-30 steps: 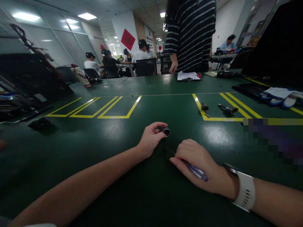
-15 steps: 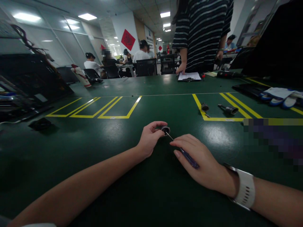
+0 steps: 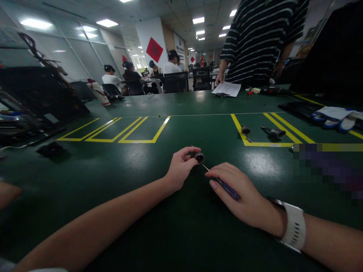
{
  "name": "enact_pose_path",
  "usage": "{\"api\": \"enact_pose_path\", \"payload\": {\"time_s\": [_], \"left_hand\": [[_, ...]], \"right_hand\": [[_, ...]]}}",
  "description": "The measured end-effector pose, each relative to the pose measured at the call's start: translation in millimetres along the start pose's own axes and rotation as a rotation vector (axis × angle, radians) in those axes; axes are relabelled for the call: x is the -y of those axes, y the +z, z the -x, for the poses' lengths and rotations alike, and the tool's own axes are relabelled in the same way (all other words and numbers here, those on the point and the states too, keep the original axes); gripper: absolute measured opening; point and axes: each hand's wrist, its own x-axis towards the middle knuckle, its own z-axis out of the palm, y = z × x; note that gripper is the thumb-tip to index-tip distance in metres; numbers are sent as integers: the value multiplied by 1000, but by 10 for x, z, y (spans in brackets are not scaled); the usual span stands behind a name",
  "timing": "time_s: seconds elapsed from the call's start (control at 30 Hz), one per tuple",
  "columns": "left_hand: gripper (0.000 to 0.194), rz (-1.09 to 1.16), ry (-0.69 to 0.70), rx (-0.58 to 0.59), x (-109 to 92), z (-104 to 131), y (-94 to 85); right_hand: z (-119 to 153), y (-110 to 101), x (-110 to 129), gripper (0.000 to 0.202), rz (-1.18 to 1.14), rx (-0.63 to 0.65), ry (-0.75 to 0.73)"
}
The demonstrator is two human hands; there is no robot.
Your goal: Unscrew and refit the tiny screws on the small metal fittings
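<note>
My left hand (image 3: 181, 166) pinches a small round cup-shaped metal part (image 3: 199, 157) between thumb and fingers, its hollow end facing my other hand. Closed round the dark purple handle of a thin screwdriver (image 3: 228, 188) is my right hand (image 3: 238, 192), with a pale watch band on its wrist. The screwdriver's slim shaft reaches to the lower rim of the metal part; I cannot tell whether its tip is inside. A similar cup-shaped part (image 3: 245, 130) and another with a shaft (image 3: 274, 132) lie inside a yellow-taped area on the right.
Blue-and-white gloves (image 3: 334, 117) lie at the right. Across the green table (image 3: 141, 170), a person in a striped shirt (image 3: 261, 45) touches a clipboard with paper (image 3: 228, 89). A dark object (image 3: 50, 149) lies on the left. Another person's hand (image 3: 8, 194) shows at the left edge.
The screwdriver's shaft has shifted from the part's opening to its lower rim. The striped-shirt person has moved right, and the clipboard has turned. Another person's hand has entered at the left edge.
</note>
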Motion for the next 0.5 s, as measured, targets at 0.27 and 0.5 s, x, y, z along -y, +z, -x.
{"api": "enact_pose_path", "payload": {"time_s": [0.27,0.5], "left_hand": [[31,-44,69,21,11,12,-8],[32,-77,79,22,13,7,-15]], "right_hand": [[8,-2,0,17,-2,-2,22],[-3,-4,0,17,-13,-1,26]]}}
